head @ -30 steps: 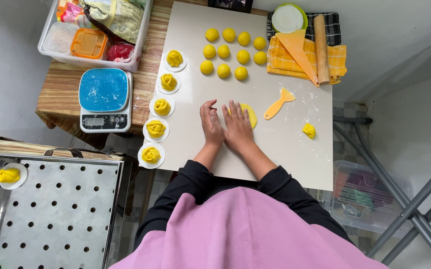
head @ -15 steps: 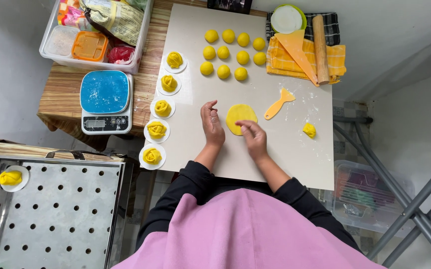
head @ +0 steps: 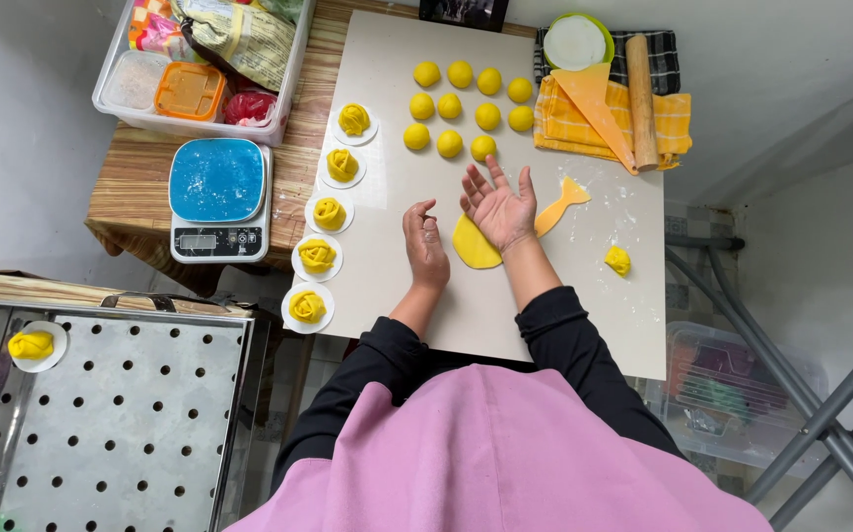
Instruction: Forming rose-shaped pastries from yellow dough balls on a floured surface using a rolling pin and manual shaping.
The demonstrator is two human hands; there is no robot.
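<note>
Lifted palm-up since before, open right hand [head: 498,209] carries a dough disc [head: 473,246] that could tear; left hand [head: 424,241] curls empty.

The flattened dough disc [head: 473,246] lies on the board [head: 505,315] between the two hands, under the right hand's fingers [head: 493,177] and just right of the left hand's fingers [head: 420,212]. Beyond the fingers sit the dough balls [head: 468,103]. Right of them lie a scraper [head: 559,205] and a dough scrap [head: 618,260]. Left of the fingers runs a row of shaped rolls [head: 330,213], then the scale [head: 217,197] on the bench [head: 136,202].
</note>
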